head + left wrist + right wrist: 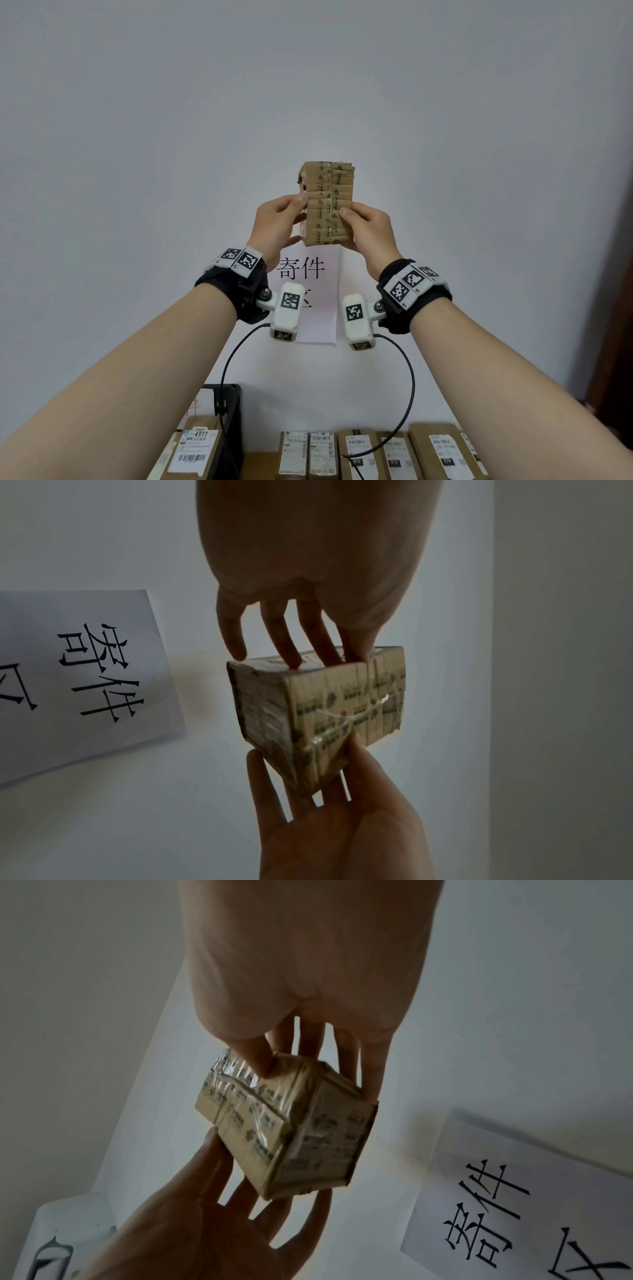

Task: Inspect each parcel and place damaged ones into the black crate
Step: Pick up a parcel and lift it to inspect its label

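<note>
A small cardboard parcel (327,202) wrapped in clear tape with green print is held up in front of the white wall. Its upper left edge looks ragged, with a dark hole. My left hand (277,219) pinches its left side, thumb on the front. My right hand (368,229) pinches the right side the same way. In the left wrist view the parcel (318,710) sits between my left hand (308,561) above and my right hand (342,831) below. The right wrist view shows the parcel (284,1129) with fingers of both hands behind it. The black crate (227,411) stands low at the left.
A row of labelled cardboard parcels (359,452) lies along the bottom edge. Another labelled parcel (197,445) is at the crate; inside or beside it, I cannot tell. A paper sign (308,274) hangs on the wall behind my wrists. A dark door edge (616,342) is at the right.
</note>
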Demonstrator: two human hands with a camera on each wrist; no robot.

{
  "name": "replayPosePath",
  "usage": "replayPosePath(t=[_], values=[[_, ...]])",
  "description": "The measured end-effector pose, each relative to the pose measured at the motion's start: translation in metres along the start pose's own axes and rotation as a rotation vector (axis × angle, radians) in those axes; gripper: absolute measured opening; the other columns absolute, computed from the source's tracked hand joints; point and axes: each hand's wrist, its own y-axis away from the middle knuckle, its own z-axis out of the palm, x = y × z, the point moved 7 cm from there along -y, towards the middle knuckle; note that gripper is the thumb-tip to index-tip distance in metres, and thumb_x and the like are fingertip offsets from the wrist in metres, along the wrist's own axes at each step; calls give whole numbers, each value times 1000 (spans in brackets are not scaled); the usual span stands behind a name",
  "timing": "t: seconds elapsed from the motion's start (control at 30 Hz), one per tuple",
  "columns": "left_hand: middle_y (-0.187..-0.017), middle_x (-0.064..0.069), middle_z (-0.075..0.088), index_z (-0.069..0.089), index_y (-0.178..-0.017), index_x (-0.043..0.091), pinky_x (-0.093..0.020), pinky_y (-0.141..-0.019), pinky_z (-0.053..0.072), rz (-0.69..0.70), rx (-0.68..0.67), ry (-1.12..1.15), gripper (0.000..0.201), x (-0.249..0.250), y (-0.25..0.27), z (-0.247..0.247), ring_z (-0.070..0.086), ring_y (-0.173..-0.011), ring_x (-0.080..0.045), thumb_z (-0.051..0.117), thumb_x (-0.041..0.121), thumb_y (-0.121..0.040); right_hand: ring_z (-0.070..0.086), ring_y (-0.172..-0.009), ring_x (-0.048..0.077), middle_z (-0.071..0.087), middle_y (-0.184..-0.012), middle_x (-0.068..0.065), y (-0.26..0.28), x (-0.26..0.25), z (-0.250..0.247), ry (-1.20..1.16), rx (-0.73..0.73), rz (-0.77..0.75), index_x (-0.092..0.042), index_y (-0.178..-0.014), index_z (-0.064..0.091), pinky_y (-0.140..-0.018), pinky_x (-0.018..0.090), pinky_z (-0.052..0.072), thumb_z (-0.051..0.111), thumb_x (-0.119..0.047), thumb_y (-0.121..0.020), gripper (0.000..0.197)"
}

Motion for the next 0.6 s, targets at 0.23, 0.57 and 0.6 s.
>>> replayPosePath(t=[0.23, 0.57, 0.6], values=[[-122, 2, 60, 48, -137, 21, -30, -80, 49, -48, 154, -43, 62, -6, -2, -14, 61, -105, -8, 83, 35, -87, 76, -91, 17, 78, -106, 5, -2, -1, -3, -129, 37, 46, -16, -121, 71, -83, 47, 64, 48, -16, -108, 27], [-93, -3, 76, 63, -109, 12, -24, -57, 58, 7, 111, 73, 26, 2, 6, -8, 75, -69, -7, 80, 13, -90, 75, -89, 17, 76, -110, 5, -2, 0, -10, -133, 145, 51, -19, -115, 72, -71, 40, 65, 48, -25, -107, 26], [-89, -2, 75, 63, -105, 13, -24, -56, 58, 21, 114, 70, 22, 3, 6, -7, 74, -68, -7, 80, 12, -90, 76, -84, 14, 79, -105, 3, -1, 0, -8, -128, 110, 77, -18, -114, 74, -69, 36, 64, 47, -31, -108, 31]])
